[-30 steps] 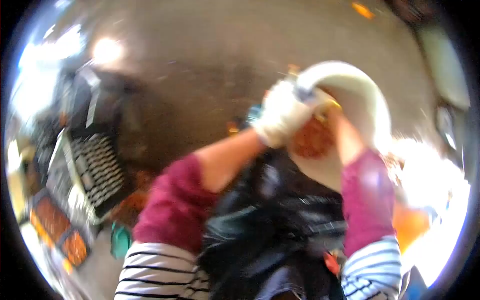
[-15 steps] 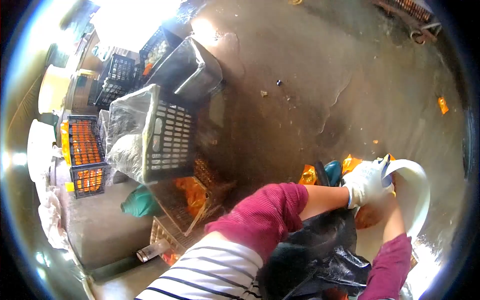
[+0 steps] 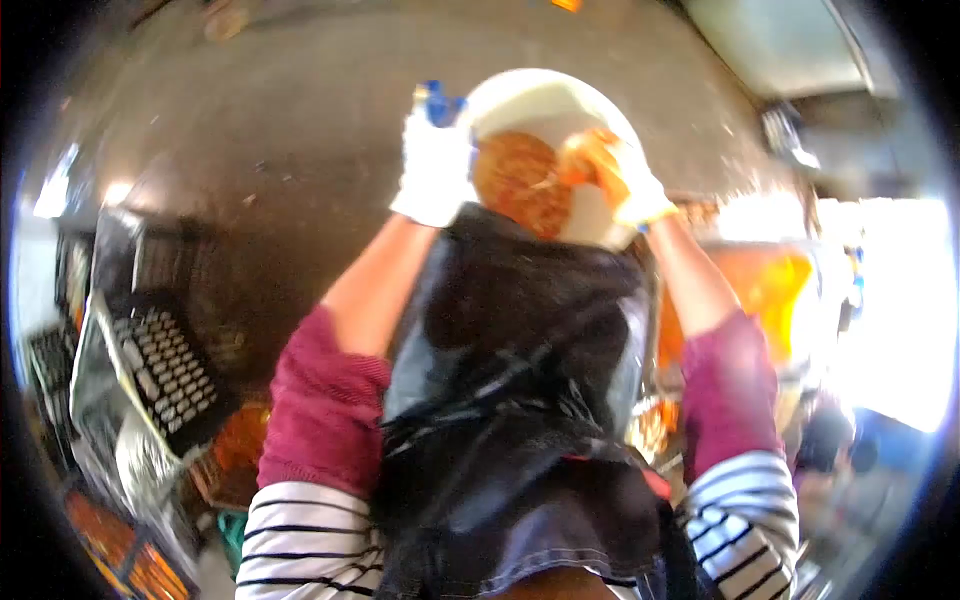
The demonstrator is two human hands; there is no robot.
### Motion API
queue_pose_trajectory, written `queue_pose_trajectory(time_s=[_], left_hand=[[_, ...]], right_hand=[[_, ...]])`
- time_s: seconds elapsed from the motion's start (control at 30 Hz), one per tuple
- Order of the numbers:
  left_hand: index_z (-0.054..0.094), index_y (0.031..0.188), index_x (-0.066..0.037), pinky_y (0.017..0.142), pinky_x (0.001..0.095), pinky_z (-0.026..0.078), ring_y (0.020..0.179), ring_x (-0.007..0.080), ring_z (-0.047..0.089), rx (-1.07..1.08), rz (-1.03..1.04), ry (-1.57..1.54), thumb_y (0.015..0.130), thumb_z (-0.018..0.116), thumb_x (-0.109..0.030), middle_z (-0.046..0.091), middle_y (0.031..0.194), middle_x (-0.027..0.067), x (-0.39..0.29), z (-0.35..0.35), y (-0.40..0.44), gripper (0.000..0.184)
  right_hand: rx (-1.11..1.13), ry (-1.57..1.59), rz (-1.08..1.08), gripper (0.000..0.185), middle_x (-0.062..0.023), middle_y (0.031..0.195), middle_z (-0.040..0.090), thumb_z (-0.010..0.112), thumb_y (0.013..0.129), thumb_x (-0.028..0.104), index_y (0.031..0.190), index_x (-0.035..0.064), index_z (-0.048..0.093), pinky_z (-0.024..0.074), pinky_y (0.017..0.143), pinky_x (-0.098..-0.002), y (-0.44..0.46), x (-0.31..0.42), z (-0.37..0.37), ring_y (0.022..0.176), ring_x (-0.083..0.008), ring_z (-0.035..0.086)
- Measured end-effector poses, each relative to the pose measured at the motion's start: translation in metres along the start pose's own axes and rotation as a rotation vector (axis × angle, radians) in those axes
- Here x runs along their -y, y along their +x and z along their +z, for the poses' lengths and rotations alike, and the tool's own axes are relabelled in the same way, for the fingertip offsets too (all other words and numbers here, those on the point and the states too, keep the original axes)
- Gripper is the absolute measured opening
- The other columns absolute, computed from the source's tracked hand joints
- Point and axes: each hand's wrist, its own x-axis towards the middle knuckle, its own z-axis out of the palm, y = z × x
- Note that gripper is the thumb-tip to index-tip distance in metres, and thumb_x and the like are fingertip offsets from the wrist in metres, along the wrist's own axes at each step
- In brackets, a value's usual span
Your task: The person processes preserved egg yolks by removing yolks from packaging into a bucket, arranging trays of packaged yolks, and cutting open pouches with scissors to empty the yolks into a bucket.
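Observation:
A white tub [image 3: 540,85] with reddish-orange food [image 3: 520,180] inside is in front of the black apron [image 3: 520,330]. My left hand [image 3: 435,165], in a white glove, is closed at the tub's left rim, with something blue showing at its fingertips; what it grips is not clear. Inside the tub's right side is my right hand [image 3: 610,170], its glove stained orange over the fingers. The fingers are bent together beside the food; blur hides whether they hold any.
At the left stands a black crate [image 3: 170,370] lined with clear plastic, above an orange-filled crate [image 3: 130,550]. A tray of orange contents [image 3: 745,290] is at the right. A small orange piece [image 3: 567,5] lies on the floor at the top.
My hands, together at the tub's rim before, are now apart: the left at the left rim, the right inside the tub. The camera view has turned, so the tub appears higher and further left.

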Motion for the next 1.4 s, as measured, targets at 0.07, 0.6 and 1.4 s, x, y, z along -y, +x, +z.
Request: queue_pose_trajectory(time_s=[0.07,0.6,1.4], left_hand=[[0.057,0.102,0.001,0.058,0.0278,0.046,0.065,0.0113,0.054,0.104,0.065,-0.04,0.085,0.056,-0.014,0.059,0.076,0.0055,-0.002,0.019,-0.01,0.022],[0.062,0.081,-0.001,0.058,0.0322,0.043,0.058,0.0205,0.056,0.553,0.062,0.475,0.09,0.046,-0.045,0.059,0.062,0.007,-0.012,0.075,-0.064,0.048],[0.051,0.112,0.005,0.072,0.0376,0.053,0.084,0.0301,0.062,0.523,-0.588,-0.572,0.091,0.048,-0.02,0.061,0.098,0.0198,-0.02,0.077,-0.065,0.033]], right_hand=[[-0.104,0.409,0.087,0.01,-0.0068,0.082,0.056,0.048,0.087,0.013,0.088,0.0044,0.053,0.0482,0.065,-0.0307,-0.008,0.041,0.017,0.081,-0.019,0.057],[-0.192,-0.112,-0.05,0.012,-0.0073,0.089,0.061,0.051,0.079,0.017,0.083,0.0111,0.061,0.0462,0.073,-0.0281,-0.011,0.009,0.022,0.084,-0.0185,0.057],[-0.217,0.678,-0.116,0.031,-0.0151,0.101,0.061,0.048,0.089,0.02,0.108,-0.0047,0.053,0.0494,0.077,-0.0285,-0.06,0.1,-0.004,0.087,-0.0226,0.062]])
